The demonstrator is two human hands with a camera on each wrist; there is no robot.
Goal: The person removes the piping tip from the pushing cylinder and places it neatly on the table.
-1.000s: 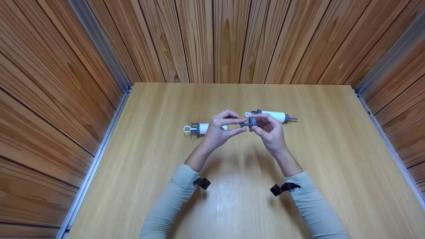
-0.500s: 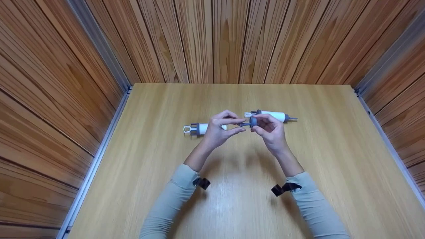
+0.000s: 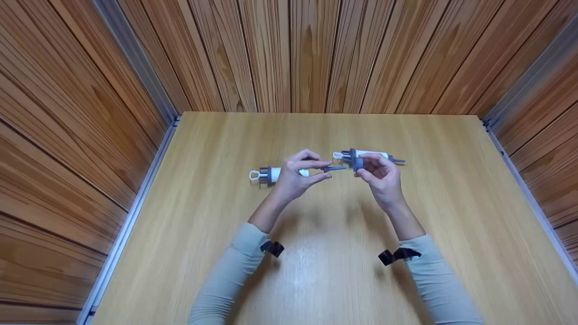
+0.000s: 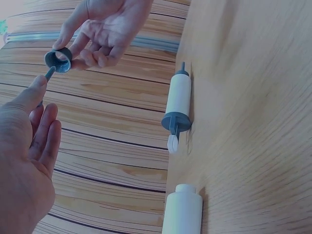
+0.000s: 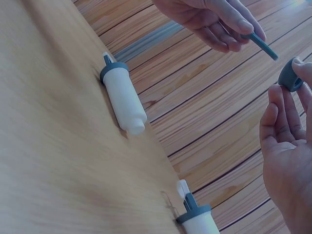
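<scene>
Between thumb and fingertips my left hand (image 3: pixel 293 176) pinches a slim dark grey nozzle (image 3: pixel 335 168), its narrow end pointing right. My right hand (image 3: pixel 383 180) holds a dark grey ring-shaped cap (image 3: pixel 358 164) by its rim. A small gap separates the nozzle from the cap; the right wrist view shows both the nozzle (image 5: pixel 263 47) and the cap (image 5: pixel 288 75). Behind the left hand lies a white syringe-like dispenser (image 3: pixel 274 175) with a bare white neck (image 4: pixel 185 188). A second dispenser (image 3: pixel 372 155), partly behind the right hand, has a dark cap and nozzle on its end.
Both dispensers lie on their sides on the wooden table (image 3: pixel 307 280), their white pull rings (image 3: pixel 255 175) to the left. Wood-panelled walls (image 3: pixel 311 58) rise behind and at both sides. Grey metal rails (image 3: pixel 131 216) run along the table's side edges.
My right hand has drawn the cap to the right, off the nozzle, so the nozzle's narrow end now shows. My left hand has barely moved and still pinches the nozzle.
</scene>
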